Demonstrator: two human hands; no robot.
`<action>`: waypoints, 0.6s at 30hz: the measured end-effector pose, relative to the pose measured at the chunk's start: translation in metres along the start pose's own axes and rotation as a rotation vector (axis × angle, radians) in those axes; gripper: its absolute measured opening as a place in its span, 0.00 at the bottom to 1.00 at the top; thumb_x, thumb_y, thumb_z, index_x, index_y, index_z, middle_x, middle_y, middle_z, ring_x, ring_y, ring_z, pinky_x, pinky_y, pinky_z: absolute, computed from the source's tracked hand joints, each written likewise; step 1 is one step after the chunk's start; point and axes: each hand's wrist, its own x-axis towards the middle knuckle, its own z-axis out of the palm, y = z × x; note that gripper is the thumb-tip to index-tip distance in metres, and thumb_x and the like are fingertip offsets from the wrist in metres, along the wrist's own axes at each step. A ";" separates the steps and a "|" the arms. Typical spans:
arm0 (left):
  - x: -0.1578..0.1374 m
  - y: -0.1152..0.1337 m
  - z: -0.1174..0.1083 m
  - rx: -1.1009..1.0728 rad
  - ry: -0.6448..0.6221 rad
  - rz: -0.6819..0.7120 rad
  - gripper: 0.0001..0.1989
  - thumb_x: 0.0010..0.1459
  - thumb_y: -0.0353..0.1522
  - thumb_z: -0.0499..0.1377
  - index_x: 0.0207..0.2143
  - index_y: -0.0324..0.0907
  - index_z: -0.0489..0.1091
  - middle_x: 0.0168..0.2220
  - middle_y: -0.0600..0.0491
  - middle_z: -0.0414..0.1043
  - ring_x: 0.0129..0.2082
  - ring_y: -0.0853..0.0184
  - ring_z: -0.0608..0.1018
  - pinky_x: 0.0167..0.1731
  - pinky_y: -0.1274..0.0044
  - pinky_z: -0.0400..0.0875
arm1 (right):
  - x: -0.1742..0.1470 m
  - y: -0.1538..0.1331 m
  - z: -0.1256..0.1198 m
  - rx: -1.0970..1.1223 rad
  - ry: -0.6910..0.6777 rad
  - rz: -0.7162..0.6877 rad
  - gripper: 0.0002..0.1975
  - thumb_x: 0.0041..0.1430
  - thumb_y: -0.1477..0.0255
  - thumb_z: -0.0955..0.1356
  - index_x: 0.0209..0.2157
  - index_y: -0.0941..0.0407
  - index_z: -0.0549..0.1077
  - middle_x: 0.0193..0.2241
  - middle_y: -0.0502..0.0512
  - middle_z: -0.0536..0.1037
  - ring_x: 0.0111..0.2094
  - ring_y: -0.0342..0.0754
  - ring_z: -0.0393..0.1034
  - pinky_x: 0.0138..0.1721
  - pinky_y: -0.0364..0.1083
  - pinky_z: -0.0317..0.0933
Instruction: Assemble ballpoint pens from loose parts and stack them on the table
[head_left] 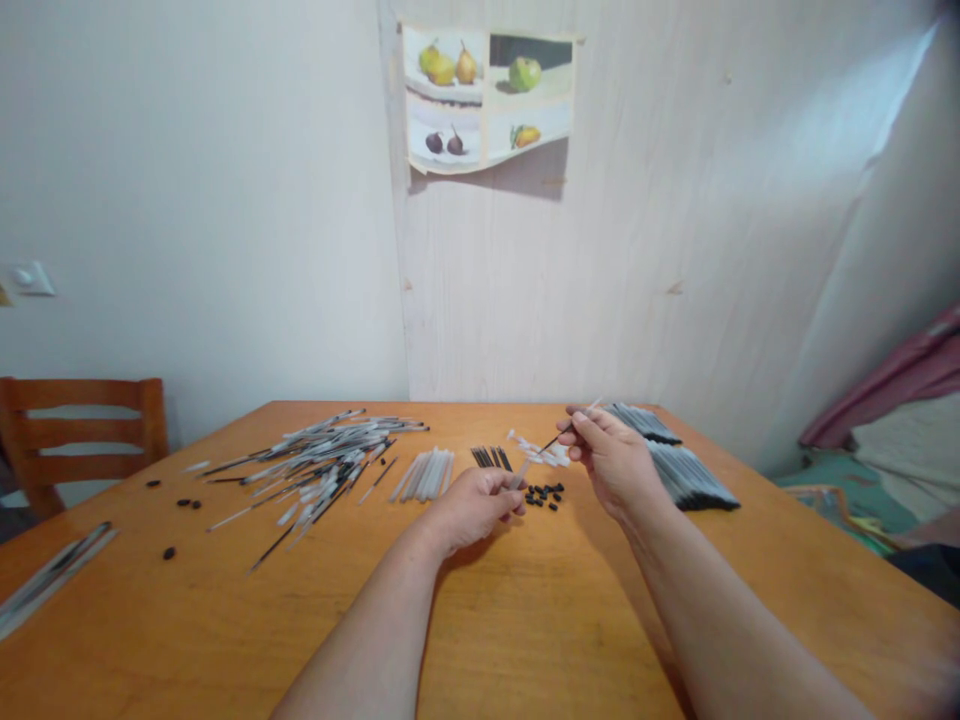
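Grasps a translucent tube (519,474) in the left hand (481,502), pinched between thumb and fingers, with the upper end slanting toward the right hand (606,455). Grips a slim dark rod (555,438) in the right hand, which is raised slightly higher, with the dark tip aimed down at the tube's upper end and very near it; cannot tell whether touching.

Holds both above a wooden bench (517,640). Just beyond the left hand, shows a short row of black rods (484,458); just to the right of that hand, a cluster of small black plugs (541,494). Between and beyond the two hands, shows scattered small white pieces (553,456).

Just left of the left hand, includes a neat row of pale tubes (422,475); farther left, a loose, tangled heap of pale and dark sticks (322,460). Right of the right hand, includes two flat stacks of black-ended tubes (688,477), one behind the other.

High on the wall (225,200) beyond both hands, displays a fruit poster (450,100).
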 end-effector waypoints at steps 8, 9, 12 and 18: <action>-0.004 0.006 0.002 -0.034 -0.004 -0.021 0.13 0.55 0.34 0.59 0.41 0.37 0.74 0.31 0.49 0.75 0.27 0.71 0.73 0.27 0.80 0.63 | -0.001 0.003 0.002 -0.048 -0.010 -0.012 0.18 0.51 0.62 0.72 0.40 0.59 0.73 0.30 0.53 0.76 0.24 0.39 0.68 0.22 0.38 0.59; -0.004 0.006 0.002 -0.034 -0.006 -0.021 0.13 0.55 0.35 0.60 0.41 0.37 0.74 0.31 0.49 0.75 0.27 0.71 0.73 0.27 0.80 0.63 | -0.001 0.003 0.002 -0.053 -0.012 -0.010 0.18 0.51 0.62 0.72 0.41 0.59 0.73 0.30 0.52 0.76 0.24 0.39 0.67 0.22 0.38 0.59; -0.004 0.005 0.002 -0.030 -0.020 -0.023 0.15 0.55 0.36 0.60 0.42 0.36 0.74 0.31 0.48 0.76 0.27 0.71 0.73 0.28 0.79 0.64 | -0.002 0.004 0.004 -0.073 -0.025 -0.002 0.18 0.52 0.62 0.71 0.41 0.60 0.72 0.29 0.52 0.76 0.24 0.38 0.67 0.22 0.38 0.59; -0.003 0.003 0.002 -0.040 -0.029 -0.032 0.14 0.55 0.35 0.59 0.42 0.36 0.74 0.32 0.48 0.76 0.28 0.71 0.74 0.29 0.79 0.64 | -0.010 0.008 0.011 -0.189 -0.073 0.040 0.25 0.53 0.62 0.70 0.49 0.59 0.68 0.29 0.53 0.78 0.25 0.41 0.69 0.21 0.38 0.57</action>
